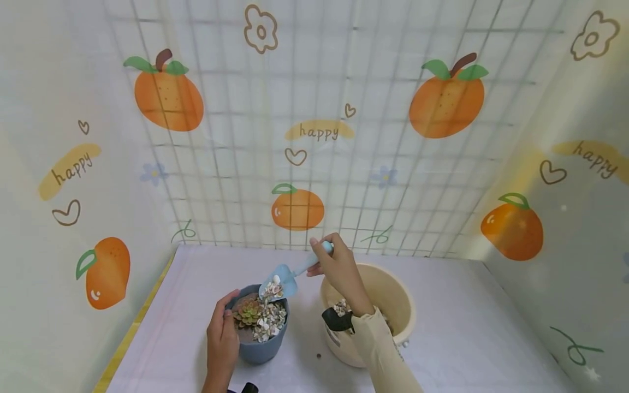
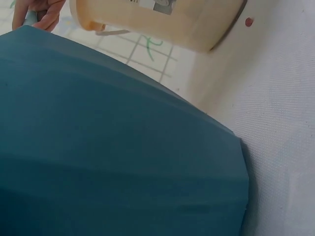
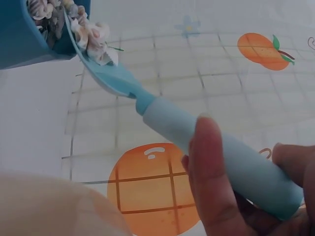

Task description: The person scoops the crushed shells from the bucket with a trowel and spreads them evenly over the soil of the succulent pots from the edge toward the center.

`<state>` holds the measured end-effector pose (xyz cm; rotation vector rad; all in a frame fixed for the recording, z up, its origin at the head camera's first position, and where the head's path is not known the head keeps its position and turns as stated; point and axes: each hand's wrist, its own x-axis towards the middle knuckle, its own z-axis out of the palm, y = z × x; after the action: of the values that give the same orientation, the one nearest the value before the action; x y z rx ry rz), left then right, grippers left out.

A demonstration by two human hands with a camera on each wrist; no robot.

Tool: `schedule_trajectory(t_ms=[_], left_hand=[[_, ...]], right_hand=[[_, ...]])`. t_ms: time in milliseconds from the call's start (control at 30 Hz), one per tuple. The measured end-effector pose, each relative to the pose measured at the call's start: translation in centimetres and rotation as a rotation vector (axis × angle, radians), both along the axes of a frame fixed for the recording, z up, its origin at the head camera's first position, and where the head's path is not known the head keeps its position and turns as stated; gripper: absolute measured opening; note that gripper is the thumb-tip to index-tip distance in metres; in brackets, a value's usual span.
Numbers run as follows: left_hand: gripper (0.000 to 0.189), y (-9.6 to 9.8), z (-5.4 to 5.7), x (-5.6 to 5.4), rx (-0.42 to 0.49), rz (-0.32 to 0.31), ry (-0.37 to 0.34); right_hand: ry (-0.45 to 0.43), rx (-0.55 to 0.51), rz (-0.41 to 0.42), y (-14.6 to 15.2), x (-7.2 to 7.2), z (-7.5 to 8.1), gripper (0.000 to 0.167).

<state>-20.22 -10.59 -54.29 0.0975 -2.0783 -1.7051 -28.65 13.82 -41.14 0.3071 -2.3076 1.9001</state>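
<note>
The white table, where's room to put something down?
The biggest bare patch of table lies between the cream bucket and the right wall. Another lies between the left hand, holding the blue flowerpot, and the yellow edge strip. It's crowded between flowerpot and bucket: a small dark bit lies there, and the trowel in the right hand reaches across.

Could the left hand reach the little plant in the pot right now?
Probably yes: the left hand holds the pot, the plant sits close by inside it, and the blue scoop doesn't cover the plant.
</note>
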Motion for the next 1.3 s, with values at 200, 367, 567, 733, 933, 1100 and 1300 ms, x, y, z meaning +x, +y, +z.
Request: schedule_trajectory(t_ms=[200, 367, 567, 733, 933, 1100, 1300], left_hand=[[0.041, -0.2, -0.3, -0.4, 0.012, -0.022, 0.012], [0.043, -0.5, -0.3, -0.8, 0.008, -0.062, 0.012], [0.042, -0.9, 0.0, -1.0, 0.017, -0.116, 0.047], [0.04, -1.2, -0.3, -1.6, 0.051, -0.181, 0.095], [0.039, -1.3, -0.3, -2.0, 0.113, -0.268, 0.111], [0.04, -1.5, -0.4, -2.1, 0.123, -0.295, 0.124], [0.037, -1.6, -0.4, -2.1, 0.133, -0.333, 0.168]], right_hand=[[-0.02, 0.01, -0.018, -0.4, 0.1, 0.4, 0.03], [-0.008, 0.021, -0.011, -1.0, 1.1, 1.7, 0.024], [0.014, 0.007, 0.009, -1.0, 1.2, 1.8, 0.028], [0.039, 0.002, 0.025, -0.4, -0.1, 0.2, 0.037], [0.041, 0.016, 0.023, -0.2, 0.1, 0.1, 0.038], [0.043, 0.019, 0.037, -0.2, 0.1, 0.1, 0.036], [0.045, 0.017, 0.075, -0.5, 0.4, 0.4, 0.029]])
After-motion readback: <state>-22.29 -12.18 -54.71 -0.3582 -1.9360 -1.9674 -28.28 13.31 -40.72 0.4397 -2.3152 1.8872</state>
